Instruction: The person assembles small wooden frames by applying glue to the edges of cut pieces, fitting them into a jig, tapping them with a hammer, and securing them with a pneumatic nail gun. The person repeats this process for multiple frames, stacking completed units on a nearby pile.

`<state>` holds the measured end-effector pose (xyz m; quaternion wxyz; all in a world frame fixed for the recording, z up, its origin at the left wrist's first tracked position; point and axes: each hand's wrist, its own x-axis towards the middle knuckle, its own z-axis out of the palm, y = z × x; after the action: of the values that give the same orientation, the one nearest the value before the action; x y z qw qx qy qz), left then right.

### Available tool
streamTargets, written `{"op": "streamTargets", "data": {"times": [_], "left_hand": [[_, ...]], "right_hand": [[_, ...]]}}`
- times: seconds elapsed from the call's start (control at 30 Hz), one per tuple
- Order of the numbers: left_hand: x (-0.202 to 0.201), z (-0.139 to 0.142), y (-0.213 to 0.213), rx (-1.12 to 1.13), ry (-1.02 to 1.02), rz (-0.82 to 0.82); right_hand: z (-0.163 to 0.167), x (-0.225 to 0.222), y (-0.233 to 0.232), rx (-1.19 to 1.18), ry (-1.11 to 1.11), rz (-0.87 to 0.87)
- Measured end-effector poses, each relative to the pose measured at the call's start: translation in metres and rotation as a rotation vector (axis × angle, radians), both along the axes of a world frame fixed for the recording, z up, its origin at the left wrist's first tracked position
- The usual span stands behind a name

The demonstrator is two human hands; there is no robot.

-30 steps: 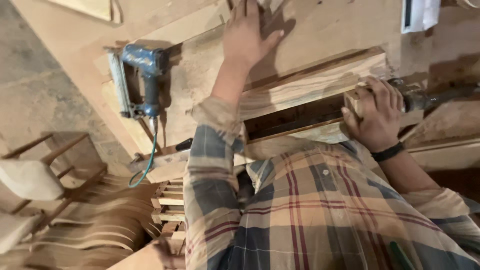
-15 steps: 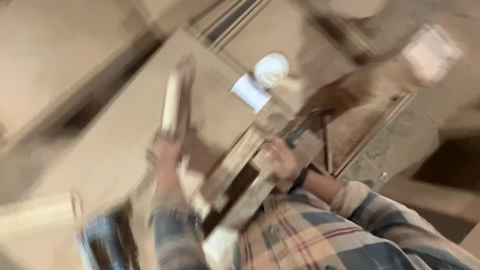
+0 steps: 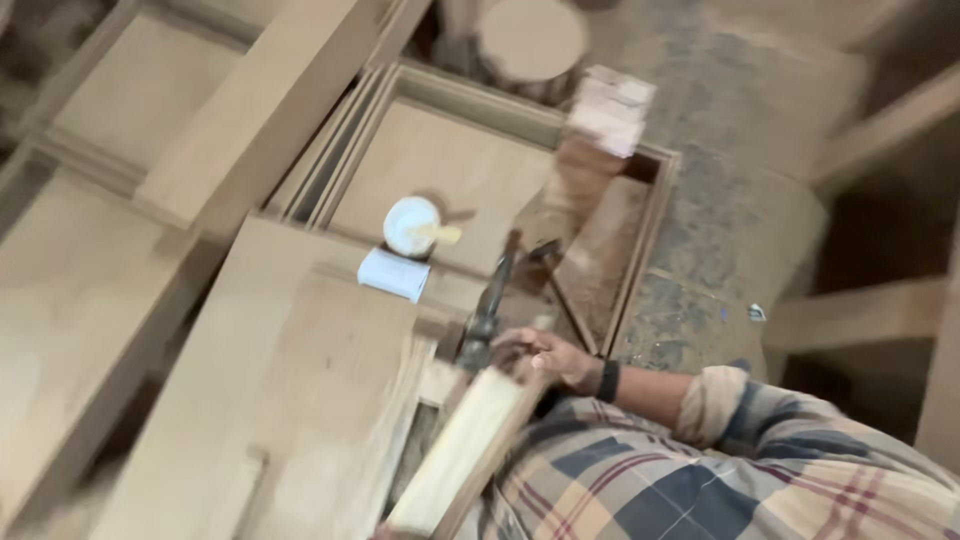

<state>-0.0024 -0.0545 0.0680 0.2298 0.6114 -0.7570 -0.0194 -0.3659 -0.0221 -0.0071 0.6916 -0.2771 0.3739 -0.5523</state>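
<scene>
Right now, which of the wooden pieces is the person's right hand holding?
The narrow pale wooden strip standing on edge under the right hand. The other pieces, the wide flat boards and the framed panel, lie untouched.

Dusty grey floor (image 3: 740,200) — framed wooden panels (image 3: 440,160) stacked (blurred), dim light.
</scene>
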Motion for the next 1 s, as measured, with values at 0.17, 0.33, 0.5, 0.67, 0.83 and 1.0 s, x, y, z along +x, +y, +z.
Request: {"op": "streamTargets", "data": {"times": [0.17,0.33,0.5,0.67,0.83,1.0], "left_hand": [[-0.001,0.007,0.143,0.051,-0.151,0.181],[0.012,-0.026,0.201,0.071,-0.210,0.504],[0.038,-0.075,0.228,0.220,0.238,0.705],[0.079,-0.120,0.224,0.182,0.509,0.668],[0.104,-0.138,0.214,0.167,0.737,0.697],[0.111,-0.140,0.211,0.034,0.608,0.541]], "right_hand": [[-0.066,-0.023,0.014,0.002,0.813,0.648],[-0.112,-0.012,0.007,0.285,0.439,0.727],[-0.116,0.020,0.003,0.492,0.381,0.629],[-0.109,0.052,0.005,0.300,0.397,0.639],[-0.102,0.069,0.006,0.418,0.301,0.533],[-0.105,0.072,0.005,0.272,0.546,0.558]]}}
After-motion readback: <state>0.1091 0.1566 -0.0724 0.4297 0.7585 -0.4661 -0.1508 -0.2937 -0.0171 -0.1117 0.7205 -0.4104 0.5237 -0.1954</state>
